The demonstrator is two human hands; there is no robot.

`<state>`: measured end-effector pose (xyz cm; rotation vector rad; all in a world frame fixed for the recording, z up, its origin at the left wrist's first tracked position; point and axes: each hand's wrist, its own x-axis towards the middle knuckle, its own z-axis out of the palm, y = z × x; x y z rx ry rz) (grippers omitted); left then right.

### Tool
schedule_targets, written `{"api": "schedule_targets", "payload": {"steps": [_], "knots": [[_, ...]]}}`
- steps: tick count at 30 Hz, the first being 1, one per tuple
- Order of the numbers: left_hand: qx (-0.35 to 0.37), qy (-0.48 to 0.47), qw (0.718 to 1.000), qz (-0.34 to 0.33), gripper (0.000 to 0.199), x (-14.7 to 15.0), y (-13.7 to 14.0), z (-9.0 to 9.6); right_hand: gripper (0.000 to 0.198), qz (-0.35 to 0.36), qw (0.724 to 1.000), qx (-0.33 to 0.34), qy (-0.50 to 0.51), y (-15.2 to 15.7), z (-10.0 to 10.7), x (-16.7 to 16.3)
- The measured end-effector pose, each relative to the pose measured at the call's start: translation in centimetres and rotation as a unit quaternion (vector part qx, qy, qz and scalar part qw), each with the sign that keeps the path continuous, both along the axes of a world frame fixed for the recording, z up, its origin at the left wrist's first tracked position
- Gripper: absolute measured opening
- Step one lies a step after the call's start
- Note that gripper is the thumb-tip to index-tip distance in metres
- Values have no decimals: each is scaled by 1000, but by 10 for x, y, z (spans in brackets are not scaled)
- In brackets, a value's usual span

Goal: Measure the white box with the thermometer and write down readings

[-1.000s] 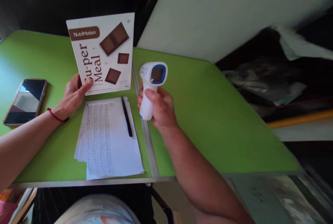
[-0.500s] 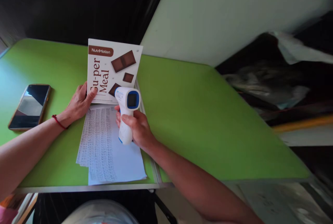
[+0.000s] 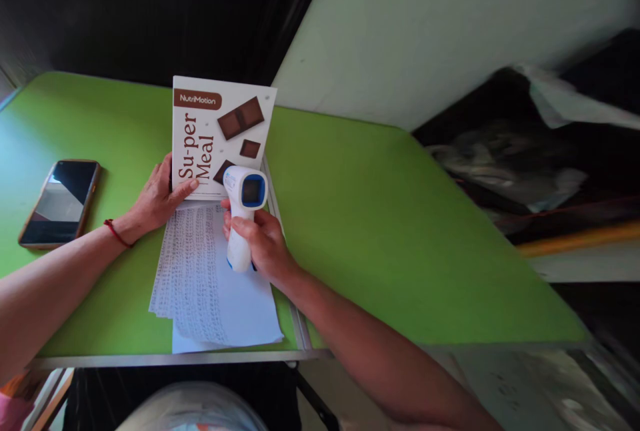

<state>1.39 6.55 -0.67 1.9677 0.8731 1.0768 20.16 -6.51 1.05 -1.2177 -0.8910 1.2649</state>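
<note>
My left hand [image 3: 163, 194] grips the lower left edge of a white box [image 3: 200, 144] printed with brown chocolate pieces and the words "NutriMotion" and "Su-per Meal". The thumb lies over the front of the box; the other fingers are mostly hidden behind its edge. My right hand [image 3: 265, 241] is wrapped round the handle of a white and blue infrared thermometer [image 3: 241, 237]. Its dark screen faces me, and its front end overlaps the box's lower right corner in view; whether they touch I cannot tell. Beneath both lie sheets of paper [image 3: 240, 314] covered partly in handwriting.
A smartphone [image 3: 60, 204] in a brown case rests on the green folding table [image 3: 400, 237], left of my left arm. A metal seam runs across the tabletop beside the papers. Dark shelving with plastic bags [image 3: 510, 164] stands to the right, beyond the table's edge.
The view has shifted very slightly. My left thumb sits a little further right on the box, baring more of the "Su-per" lettering. Both holds stay the same.
</note>
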Motion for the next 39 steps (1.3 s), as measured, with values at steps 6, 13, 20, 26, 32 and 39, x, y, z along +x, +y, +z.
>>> {"api": "schedule_targets", "payload": {"steps": [6,13,20,26,32,39], "knots": [[25,31,999,14,60,0,-2,0,39,15,1000,-9,3,0,0,0],[38,49,998,20,59,-2,-3,4,35,14,1000,1,-19,0,-4,-1],[42,50,998,26,59,-2,-4,5,38,10,1000,-10,-26,1,-2,-3],[35,40,998,29,58,-2,-3,2,36,5,999,-9,-35,1,1,-4],[30,38,999,24,56,-3,-2,1,33,13,999,2,-45,1,4,-6],[31,53,998,16,59,-3,-3,5,32,14,998,2,-55,0,4,-6]]}}
